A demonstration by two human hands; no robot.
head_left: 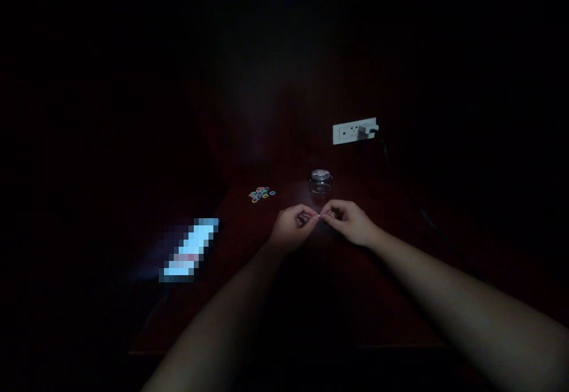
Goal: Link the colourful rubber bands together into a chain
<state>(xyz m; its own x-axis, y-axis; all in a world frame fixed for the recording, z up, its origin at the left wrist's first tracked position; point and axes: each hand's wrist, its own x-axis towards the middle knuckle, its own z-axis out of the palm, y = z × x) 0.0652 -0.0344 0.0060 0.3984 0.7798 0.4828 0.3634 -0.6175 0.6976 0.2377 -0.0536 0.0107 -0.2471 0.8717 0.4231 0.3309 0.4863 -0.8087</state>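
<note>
My left hand point(296, 226) and my right hand point(349, 220) meet over the middle of the table, thumb and forefinger pinched on each. Between their fingertips is a small pale thing point(318, 216), too tiny and dim to name. Just beyond my fingers stands a clear jar point(320, 187) with its lid point(320, 174) on top; my hands look apart from it. To the left of the jar lies a loose heap of small coloured elastic hair ties point(260, 194), with a blue one point(272, 193) at its right side.
A bright, pixelated screen point(191, 249) glows at the table's left side. On the wall at the back right is a white socket panel point(347, 133) with a plug point(368, 128) in it and a dark cable running down. The dark red table point(249, 232) fades into deep shadow.
</note>
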